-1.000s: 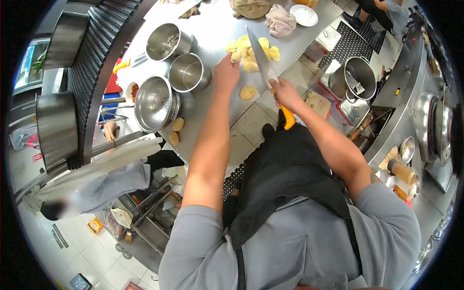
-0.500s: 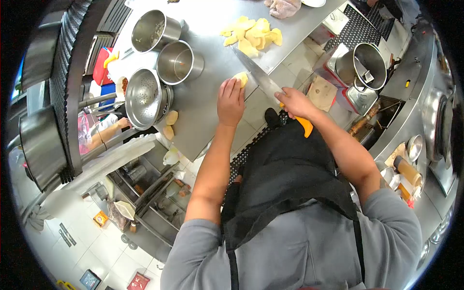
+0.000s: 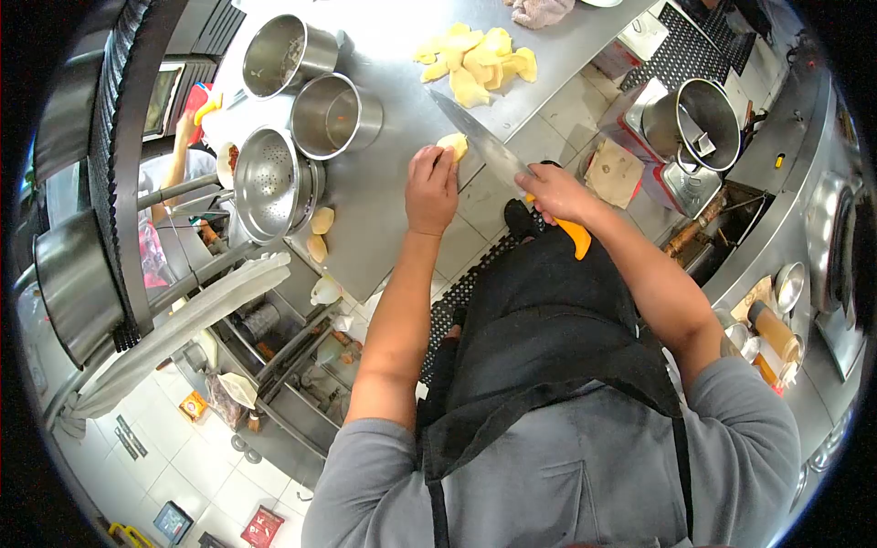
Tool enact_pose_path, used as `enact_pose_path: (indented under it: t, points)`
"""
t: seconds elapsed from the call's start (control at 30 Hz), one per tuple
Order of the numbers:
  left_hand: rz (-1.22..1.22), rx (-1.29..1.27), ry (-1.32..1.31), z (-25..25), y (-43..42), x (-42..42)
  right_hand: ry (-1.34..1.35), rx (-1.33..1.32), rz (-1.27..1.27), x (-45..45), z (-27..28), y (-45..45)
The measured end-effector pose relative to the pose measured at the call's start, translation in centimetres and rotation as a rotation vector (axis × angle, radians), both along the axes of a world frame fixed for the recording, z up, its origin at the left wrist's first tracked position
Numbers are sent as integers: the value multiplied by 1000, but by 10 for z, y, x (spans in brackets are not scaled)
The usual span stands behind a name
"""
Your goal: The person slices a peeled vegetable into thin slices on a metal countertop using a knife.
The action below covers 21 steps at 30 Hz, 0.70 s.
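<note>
My right hand (image 3: 555,194) is wrapped round the yellow handle (image 3: 575,239) of a large knife, whose blade (image 3: 484,137) points up and to the left over the steel table's edge. My left hand (image 3: 431,189) has its fingers bent together on a pale yellow piece (image 3: 453,145), which lies close to the left of the blade. Beyond both hands, several thin yellow slices (image 3: 475,62) are heaped on the table. Two more pale yellow pieces (image 3: 320,233) rest near the table's left edge, beside a steel colander (image 3: 267,184).
Two steel pots (image 3: 336,116) stand left of the slices. Raw poultry (image 3: 541,11) lies at the top. A large pot (image 3: 692,125) is on the right. Another person's arm (image 3: 181,151) shows at the far left. A pale cloth (image 3: 183,329) hangs at lower left.
My left hand has drawn back from the heap of slices to the single piece near the edge. The knife has moved from beside the slices to near that piece. The view has shifted.
</note>
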<state>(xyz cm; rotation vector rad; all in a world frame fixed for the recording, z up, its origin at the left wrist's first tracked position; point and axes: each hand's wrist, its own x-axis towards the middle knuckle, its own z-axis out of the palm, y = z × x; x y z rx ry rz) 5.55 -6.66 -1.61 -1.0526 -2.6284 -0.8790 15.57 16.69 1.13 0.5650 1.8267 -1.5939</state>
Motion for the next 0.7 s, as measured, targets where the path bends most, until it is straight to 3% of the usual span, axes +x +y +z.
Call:
enact_pose_path:
  t: [0.53,0.7]
  points:
    - [-2,14,28,-3,0,-1,-4,-6,1,4,-1,-4]
    - [1,11,25,-2,0,-2,96,120,68,9,-4,-8]
